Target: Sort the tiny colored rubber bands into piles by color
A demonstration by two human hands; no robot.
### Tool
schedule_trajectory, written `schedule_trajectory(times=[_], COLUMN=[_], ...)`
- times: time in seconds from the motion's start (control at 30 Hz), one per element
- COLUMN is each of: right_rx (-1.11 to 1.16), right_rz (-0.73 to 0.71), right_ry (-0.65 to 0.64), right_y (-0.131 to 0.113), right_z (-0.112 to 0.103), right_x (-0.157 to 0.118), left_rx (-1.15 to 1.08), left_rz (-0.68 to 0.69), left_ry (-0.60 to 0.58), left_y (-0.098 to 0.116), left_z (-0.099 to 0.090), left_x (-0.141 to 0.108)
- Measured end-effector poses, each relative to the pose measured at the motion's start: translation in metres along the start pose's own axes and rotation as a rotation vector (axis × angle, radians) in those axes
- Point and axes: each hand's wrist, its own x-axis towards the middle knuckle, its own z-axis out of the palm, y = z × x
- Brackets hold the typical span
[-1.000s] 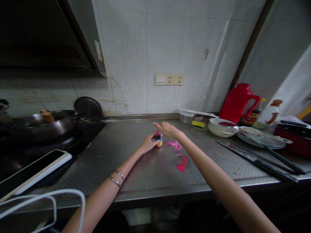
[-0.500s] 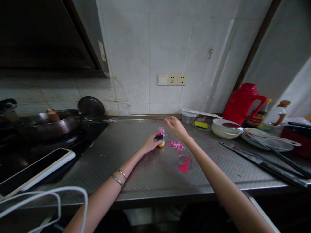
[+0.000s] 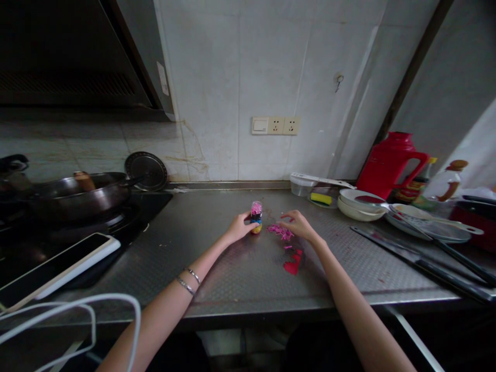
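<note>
A small clear jar (image 3: 256,212) stands upright on the metal counter, with pink, black, blue and yellow layers in it. My left hand (image 3: 239,228) is closed around its lower part, thumb in front. To the right of the jar lies a loose heap of thin pink rubber bands (image 3: 281,232). My right hand (image 3: 299,226) hovers at the right edge of that heap, fingers curved and apart, nothing visible in them. Nearer to me lies a torn-looking red piece (image 3: 293,262), with a small pink bit (image 3: 288,247) just above it.
Left are a pan (image 3: 77,194) on the stove, a phone-like device (image 3: 58,268) and a white cable (image 3: 116,296). Right are a clear tub (image 3: 301,186), a yellow sponge (image 3: 321,198), stacked bowls (image 3: 358,209), a long dark-handled knife (image 3: 403,250) and a red thermos (image 3: 387,165).
My right hand has come down from above and beside the jar's mouth, moving right to the pink heap, its fingers spreading. My left hand keeps the jar in the same place.
</note>
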Motion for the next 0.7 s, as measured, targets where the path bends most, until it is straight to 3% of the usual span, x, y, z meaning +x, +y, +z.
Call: schedule_trajectory(times=[0.27, 0.7], right_rx=[-0.096, -0.028], right_rz=[-0.072, -0.133], right_ry=[-0.159, -0.126], right_y=[0.001, -0.014], right_z=[0.004, 0.005], right_x=[-0.010, -0.010], left_rx=[-0.022, -0.024], left_rz=[-0.011, -0.017], left_ry=[-0.006, 0.004], left_y=[0.001, 0.005], left_z=[0.001, 0.000], left_x=[0.000, -0.001])
